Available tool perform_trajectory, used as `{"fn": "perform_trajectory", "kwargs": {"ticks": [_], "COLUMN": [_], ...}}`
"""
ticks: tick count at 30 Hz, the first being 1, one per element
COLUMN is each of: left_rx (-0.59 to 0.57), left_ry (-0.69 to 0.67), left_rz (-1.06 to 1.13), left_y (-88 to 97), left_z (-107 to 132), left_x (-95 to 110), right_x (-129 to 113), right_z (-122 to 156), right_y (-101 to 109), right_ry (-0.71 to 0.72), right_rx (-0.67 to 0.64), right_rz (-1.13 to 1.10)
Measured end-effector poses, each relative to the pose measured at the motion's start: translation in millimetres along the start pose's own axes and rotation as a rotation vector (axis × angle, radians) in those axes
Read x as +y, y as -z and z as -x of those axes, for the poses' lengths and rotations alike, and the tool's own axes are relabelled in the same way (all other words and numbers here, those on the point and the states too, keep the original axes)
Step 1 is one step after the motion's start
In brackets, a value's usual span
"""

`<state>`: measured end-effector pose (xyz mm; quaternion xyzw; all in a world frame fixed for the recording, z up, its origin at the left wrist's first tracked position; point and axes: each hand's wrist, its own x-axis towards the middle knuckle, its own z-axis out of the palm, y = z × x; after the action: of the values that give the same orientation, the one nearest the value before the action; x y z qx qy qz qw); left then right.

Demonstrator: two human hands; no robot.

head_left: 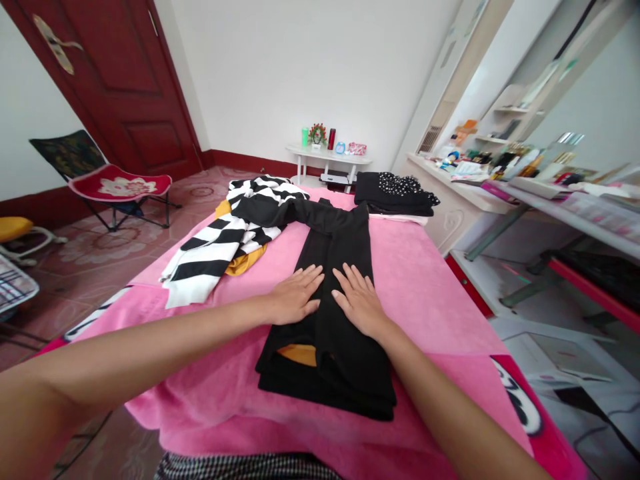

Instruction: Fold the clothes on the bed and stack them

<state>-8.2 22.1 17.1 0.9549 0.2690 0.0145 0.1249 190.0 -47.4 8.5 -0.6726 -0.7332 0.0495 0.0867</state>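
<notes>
A black garment (345, 373) lies lengthwise on a pink blanket (425, 307), its sides folded toward the middle. My left hand (297, 293) rests flat on its left part, fingers stretched out. On the right part lies my right hand (359, 300), also flat with fingers spread. At the near end, mustard-yellow cloth (299, 355) shows through a gap between the black layers. The far end of the black garment reaches left, over a black-and-white striped garment (207, 257) lying loosely heaped with mustard cloth beneath.
Folded dark clothes (393, 197) are stacked at the far right of the blanket. A low white table (325, 156) with small items stands by the wall. A folding chair (120, 187) is at left; a cluttered dressing table (480, 190) borders the right.
</notes>
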Motion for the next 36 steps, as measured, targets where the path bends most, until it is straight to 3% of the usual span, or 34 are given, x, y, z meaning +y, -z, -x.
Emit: {"fn": "perform_trajectory", "kwargs": {"ticks": [5,9,13,15,17,19,23,25,27,30,33,36], "left_rx": [-0.117,-0.289,-0.591,-0.752,-0.786,-0.59,0.243,0.505,0.595,0.582,0.52,0.509], "left_ry": [-0.254,-0.356,-0.359,-0.316,-0.193,-0.036,0.325,0.512,0.692,0.946,1.12,1.18], "left_rz": [0.192,0.496,0.762,0.901,1.005,0.984,0.647,0.418,0.179,0.015,0.04,0.083], "left_y": [15.2,40.0,75.5,89.8,97.9,100.9,104.1,108.2,112.6,114.7,111.1,109.0], "left_z": [58,91,98,91,78,58,10,-11,-26,-40,-48,-54], "left_x": [33,48,45,34,12,-21,-110,-154,-190,-225,-243,-248], "right_x": [-3,-4,-20,-32,-42,-46,-41,-38,-36,-36,-35,-33], "right_z": [11,-10,-51,-67,-76,-79,-75,-74,-74,-76,-78,-79], "right_y": [6,27,38,28,12,-4,-15,-13,-11,-11,-15,-18], "right_ry": [-0.021,-0.008,-0.059,-0.137,-0.167,-0.13,-0.051,-0.055,-0.067,-0.072,-0.072,-0.076], "right_rx": [-0.035,-0.06,0.116,0.182,0.175,0.146,0.147,0.164,0.183,0.21,0.242,0.285], "right_rz": [-0.029,-0.147,-0.259,-0.217,-0.142,-0.095,-0.11,-0.13,-0.15,-0.184,-0.216,-0.245]}}
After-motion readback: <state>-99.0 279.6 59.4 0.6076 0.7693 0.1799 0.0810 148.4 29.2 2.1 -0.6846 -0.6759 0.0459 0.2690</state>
